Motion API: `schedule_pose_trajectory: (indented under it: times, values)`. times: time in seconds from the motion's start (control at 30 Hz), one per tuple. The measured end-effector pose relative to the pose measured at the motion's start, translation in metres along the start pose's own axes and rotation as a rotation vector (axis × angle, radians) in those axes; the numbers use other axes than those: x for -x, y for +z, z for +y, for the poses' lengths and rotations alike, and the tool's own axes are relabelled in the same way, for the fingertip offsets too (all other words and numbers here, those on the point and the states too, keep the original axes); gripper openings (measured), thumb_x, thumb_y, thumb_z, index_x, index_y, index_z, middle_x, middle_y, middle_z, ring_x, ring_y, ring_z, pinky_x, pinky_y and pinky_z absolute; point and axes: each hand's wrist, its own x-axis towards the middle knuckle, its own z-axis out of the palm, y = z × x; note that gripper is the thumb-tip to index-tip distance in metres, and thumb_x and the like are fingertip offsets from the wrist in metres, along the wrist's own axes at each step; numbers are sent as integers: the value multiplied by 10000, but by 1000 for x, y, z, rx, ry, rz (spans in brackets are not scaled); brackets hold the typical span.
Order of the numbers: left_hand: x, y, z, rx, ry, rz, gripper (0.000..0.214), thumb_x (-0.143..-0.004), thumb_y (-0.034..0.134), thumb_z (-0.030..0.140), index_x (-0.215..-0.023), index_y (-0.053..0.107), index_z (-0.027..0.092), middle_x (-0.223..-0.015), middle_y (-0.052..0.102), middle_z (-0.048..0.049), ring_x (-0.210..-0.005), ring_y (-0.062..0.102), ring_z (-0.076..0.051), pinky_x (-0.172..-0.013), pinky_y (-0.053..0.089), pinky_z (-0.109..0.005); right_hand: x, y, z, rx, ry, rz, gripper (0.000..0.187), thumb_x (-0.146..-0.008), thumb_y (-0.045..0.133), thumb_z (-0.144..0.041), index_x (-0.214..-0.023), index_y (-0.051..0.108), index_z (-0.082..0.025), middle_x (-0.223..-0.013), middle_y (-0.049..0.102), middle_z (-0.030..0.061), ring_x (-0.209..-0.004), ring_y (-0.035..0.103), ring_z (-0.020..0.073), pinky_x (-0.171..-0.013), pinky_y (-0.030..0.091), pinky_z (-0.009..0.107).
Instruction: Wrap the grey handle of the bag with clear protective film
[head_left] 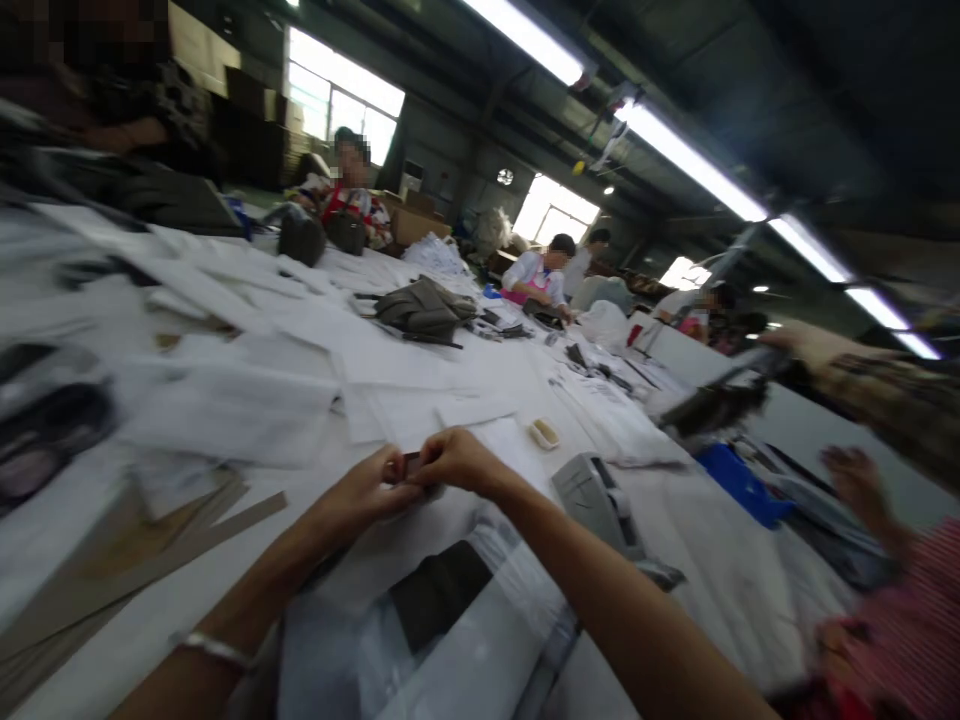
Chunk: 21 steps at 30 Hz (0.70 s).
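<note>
With left hand (371, 487) and right hand (459, 460), I'm pinching a small dark piece (412, 463) near centre, beyond the clear plastic wrapping (517, 568); good control is needing close, level fingertips.

held brown piece (412, 464) mostly hidden, co-worker's sleeve (911, 615) cut off

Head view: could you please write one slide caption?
Left hand and right hand meet at a small brown piece over a white worktable, with shiny clear plastic wrapping nearer the camera.
</note>
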Motion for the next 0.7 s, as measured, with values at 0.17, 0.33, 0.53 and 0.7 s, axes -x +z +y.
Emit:
schedule_pose_trajectory:
  times: [0.17, 0.33, 0.53, 0.7]
  values:
    - [4, 6, 7, 83, -33, 8, 395, -634, 737, 328, -915, 505, 176, -884, 607, -30, -817, 566, -187, -701, 428, -282, -6, -15, 1, 5, -2, -208, 198, -592, 742, -293, -597, 593, -163, -499, 499, -58, -483, 417, 65, -481, 292, 240]
    - [10, 4, 14, 139, -45, -20, 579, -652, 733, 279, -1163, 486, 164, -860, 585, -13, -784, 577, -181, -672, 421, -277, -8, -16, 5, -12, -36, -250, 272, -603, 767, -388, -625, 622, -159, -525, 499, -50, -484, 408, 61, -465, 282, 238]
    - [9, 7, 8, 210, -22, -64, 595, -684, 717, 244, -1224, 476, 176, -884, 605, -12, -809, 595, -177, -695, 440, -267, -15, -13, 17, -4, -45, -260, 337, -575, 808, -433, -631, 619, -160, -530, 506, -63, -487, 392, 61, -457, 261, 231]
    - [7, 8, 0, 260, -6, -90, 538, -678, 725, 244, -1170, 519, 165, -926, 632, -36, -842, 602, -189, -737, 457, -284, -12, -8, 15, 12, -61, -201, 315, -572, 792, -393, -566, 572, -167, -508, 477, -72, -505, 378, 65, -482, 258, 235]
